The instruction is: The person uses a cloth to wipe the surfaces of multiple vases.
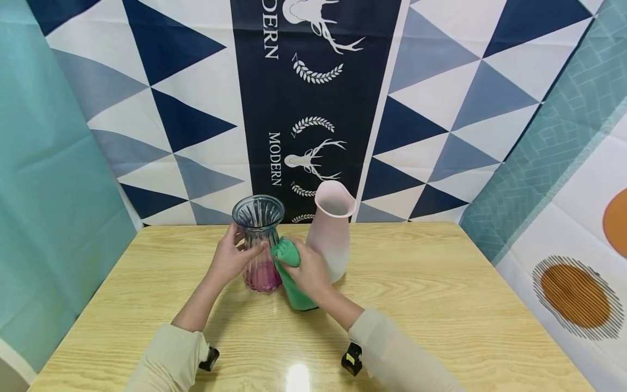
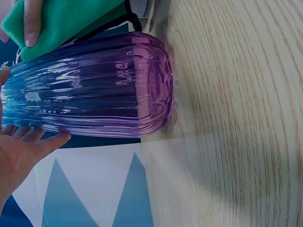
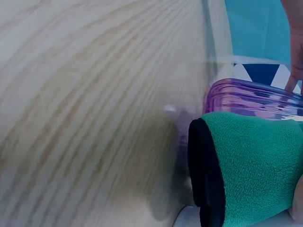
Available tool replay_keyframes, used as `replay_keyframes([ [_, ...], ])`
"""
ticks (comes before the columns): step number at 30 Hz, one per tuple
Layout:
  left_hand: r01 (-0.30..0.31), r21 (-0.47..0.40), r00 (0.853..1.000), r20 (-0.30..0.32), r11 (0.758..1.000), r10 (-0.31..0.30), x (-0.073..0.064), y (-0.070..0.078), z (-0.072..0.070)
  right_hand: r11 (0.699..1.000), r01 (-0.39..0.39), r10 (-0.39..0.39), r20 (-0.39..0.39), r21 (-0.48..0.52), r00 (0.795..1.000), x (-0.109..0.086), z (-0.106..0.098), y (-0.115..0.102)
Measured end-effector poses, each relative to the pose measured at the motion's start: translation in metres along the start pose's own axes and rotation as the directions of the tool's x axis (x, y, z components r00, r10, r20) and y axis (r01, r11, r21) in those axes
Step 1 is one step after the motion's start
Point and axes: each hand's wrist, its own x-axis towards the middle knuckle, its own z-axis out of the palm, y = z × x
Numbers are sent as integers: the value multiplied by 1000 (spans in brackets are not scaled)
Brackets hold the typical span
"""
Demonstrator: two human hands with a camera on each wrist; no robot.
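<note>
A ribbed glass vase (image 1: 263, 275), blue at its flared rim and purple toward the base, stands upright on the wooden table. My left hand (image 1: 231, 256) grips it from the left below the rim, thumb in front and fingers behind. In my right hand (image 1: 312, 268) is a green cleaning cloth (image 1: 296, 288), bunched at the top and hanging down beside the vase's right side. The left wrist view shows the cloth (image 2: 71, 23) close along the glass. Black edging (image 3: 207, 170) runs along the cloth's lower end in the right wrist view.
A tall pink-and-white vase (image 1: 334, 239) with a wavy rim stands just right of the right hand, partly hidden by it. Behind the wooden table (image 1: 421, 305) hangs a patterned cloth backdrop (image 1: 196, 98). Teal fabric (image 1: 59, 179) hangs at the left.
</note>
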Motion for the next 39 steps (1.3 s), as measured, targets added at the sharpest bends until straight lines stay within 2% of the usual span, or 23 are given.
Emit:
replay_keyframes([
  [6, 6, 9, 1000, -12, 1000, -5, 0, 1, -1, 998, -5, 9, 62, -57, 998, -6, 2, 3],
  [14, -30, 15, 999, -33, 999, 31, -1, 1, -1, 987, -27, 48, 131, -158, 990, -11, 6, 6],
  [19, -43, 24, 998, -49, 999, 44, -1, 0, 0, 976, -15, 56, 187, -215, 981, -12, 4, 5],
  [23, -44, 55, 996, -71, 998, 47, -2, -1, 1, 976, -13, 60, 208, -216, 976, -15, 3, 5],
  [26, -32, 81, 996, -86, 996, 39, -3, -1, 2, 984, -31, 62, 180, -174, 982, -15, 1, 5],
  [29, -24, 86, 995, -91, 996, 32, -3, 0, 2, 996, -33, 43, 122, -80, 992, -13, -1, 4],
  [33, -28, 81, 996, -85, 996, 35, -3, 0, 3, 999, 3, -5, 33, 54, 999, -9, -4, 3],
  [36, -38, 75, 996, -79, 996, 44, -2, 1, 3, 993, 45, -40, -51, 105, 998, -5, -5, 1],
  [39, -48, 58, 996, -71, 997, 52, -2, 3, 3, 987, 85, -64, -145, 137, 987, -1, -6, 0],
])
